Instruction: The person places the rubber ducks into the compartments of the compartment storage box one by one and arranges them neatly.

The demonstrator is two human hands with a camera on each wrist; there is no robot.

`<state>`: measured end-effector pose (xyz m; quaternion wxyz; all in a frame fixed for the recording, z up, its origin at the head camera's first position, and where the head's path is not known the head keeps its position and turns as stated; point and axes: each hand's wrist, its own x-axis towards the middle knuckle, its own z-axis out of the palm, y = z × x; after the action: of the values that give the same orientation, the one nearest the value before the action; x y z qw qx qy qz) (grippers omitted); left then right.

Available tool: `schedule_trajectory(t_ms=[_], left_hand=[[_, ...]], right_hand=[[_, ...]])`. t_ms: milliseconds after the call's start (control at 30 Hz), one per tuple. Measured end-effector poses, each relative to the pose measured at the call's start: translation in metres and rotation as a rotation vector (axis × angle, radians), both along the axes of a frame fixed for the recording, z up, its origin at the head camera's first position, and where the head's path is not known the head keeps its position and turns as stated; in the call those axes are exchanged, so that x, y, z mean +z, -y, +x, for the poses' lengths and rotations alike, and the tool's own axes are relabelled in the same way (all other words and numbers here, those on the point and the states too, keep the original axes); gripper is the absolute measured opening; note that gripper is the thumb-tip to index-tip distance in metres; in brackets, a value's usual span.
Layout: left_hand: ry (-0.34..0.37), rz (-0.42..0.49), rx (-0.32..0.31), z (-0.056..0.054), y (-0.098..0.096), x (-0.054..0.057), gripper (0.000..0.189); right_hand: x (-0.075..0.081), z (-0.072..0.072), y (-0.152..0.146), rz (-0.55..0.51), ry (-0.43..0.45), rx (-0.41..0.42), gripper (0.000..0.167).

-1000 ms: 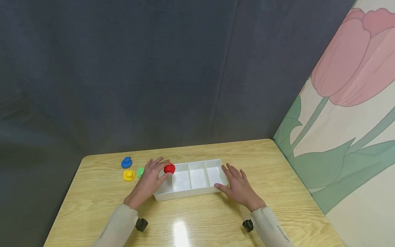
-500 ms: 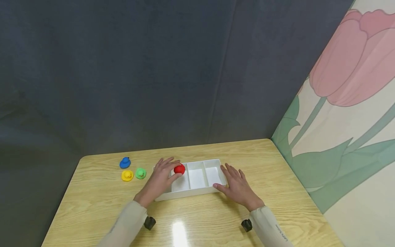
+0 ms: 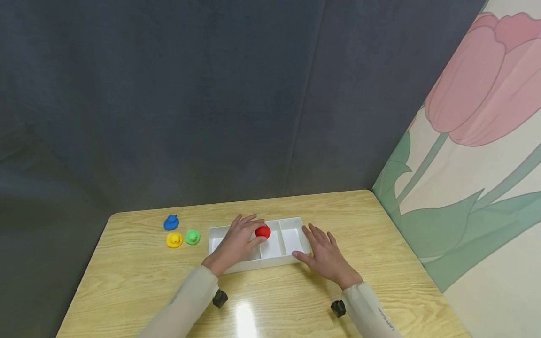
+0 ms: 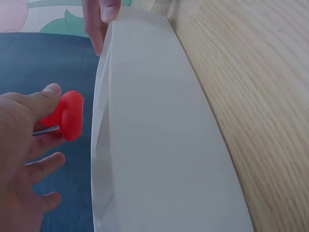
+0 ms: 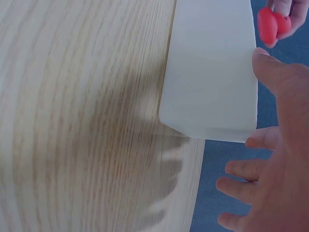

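Note:
My left hand (image 3: 236, 240) pinches a small red toy duck (image 3: 263, 232) between thumb and forefinger, over the white divided tray (image 3: 270, 264). The left wrist view shows the duck (image 4: 72, 116) side-on beyond the tray's near wall, its other fingers spread loosely. In the head view the duck overlaps the third compartment from the left. My right hand (image 3: 323, 256) is at the tray's right end, fingers spread and relaxed. Its thumb touches the near rim and its forefinger is right at the corner, as the right wrist view shows. My left hand hides part of the left compartments.
On the table (image 3: 127, 281) left of the tray sit a blue duck (image 3: 171, 222), a yellow duck (image 3: 174, 240) and a green duck (image 3: 192, 237). A dark curtain (image 3: 203, 103) hangs behind the table, and a tulip-painted wall (image 3: 477, 188) stands at the right.
My left hand has carried the red toy duck rightward over the tray, from above the leftmost divider to the third compartment. The green duck has come into full view. My right hand stays put.

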<state>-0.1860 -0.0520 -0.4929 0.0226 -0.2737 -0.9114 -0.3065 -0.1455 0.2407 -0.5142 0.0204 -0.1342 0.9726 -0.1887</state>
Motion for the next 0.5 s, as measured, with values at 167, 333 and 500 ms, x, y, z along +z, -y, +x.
schedule_trajectory(t_ms=[167, 333, 500], left_hand=[[0.009, -0.006, -0.022, -0.003, -0.013, 0.002, 0.042], [0.029, -0.003, -0.033, -0.005, -0.024, 0.004, 0.042], [0.029, -0.03, -0.037, -0.008, -0.031, 0.002, 0.041]], right_hand=[[-0.001, -0.001, -0.001, 0.006, 0.002, -0.003, 0.091], [-0.003, -0.002, -0.001, 0.011, -0.01, 0.003, 0.09], [-0.003, -0.002, -0.002, 0.009, -0.008, 0.006, 0.09]])
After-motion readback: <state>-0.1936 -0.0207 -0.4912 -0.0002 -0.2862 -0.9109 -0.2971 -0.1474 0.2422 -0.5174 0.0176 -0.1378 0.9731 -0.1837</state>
